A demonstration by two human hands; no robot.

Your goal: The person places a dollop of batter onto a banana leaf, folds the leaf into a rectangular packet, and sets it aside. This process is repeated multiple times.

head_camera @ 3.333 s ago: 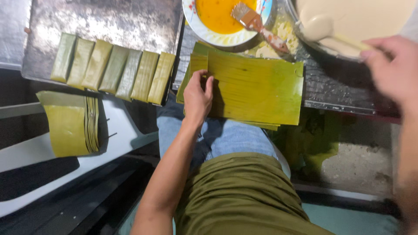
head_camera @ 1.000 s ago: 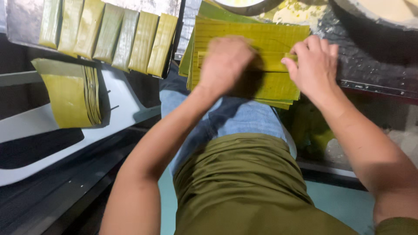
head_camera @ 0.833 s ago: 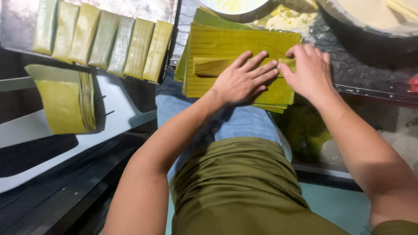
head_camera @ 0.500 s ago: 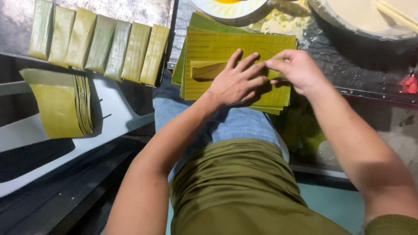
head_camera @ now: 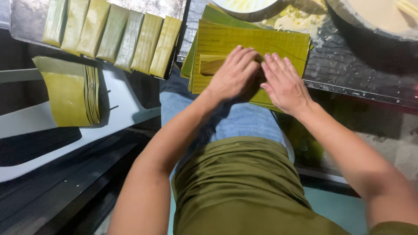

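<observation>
A stack of flat yellow-green banana leaf sheets [head_camera: 278, 43] lies on the worktop in front of me. On top of it sits a partly folded leaf parcel [head_camera: 211, 64], its left end sticking out from under my fingers. My left hand [head_camera: 235, 74] presses flat on the parcel. My right hand [head_camera: 283, 82] lies flat beside it, fingers together, pressing on the same fold. What is under the palms is hidden.
Several folded leaf parcels [head_camera: 113, 32] lie in a row on a metal tray [head_camera: 26, 30] at the upper left. Below them a pile of leaf strips [head_camera: 69, 91] rests on a white ledge. A white plate [head_camera: 244, 5] and a big bowl of pale batter [head_camera: 379, 17] stand at the far edge.
Both hands came onto the leaf stack and folded the top leaf into a narrow parcel. My right hand went from pinching the leaf edge to lying flat beside the left.
</observation>
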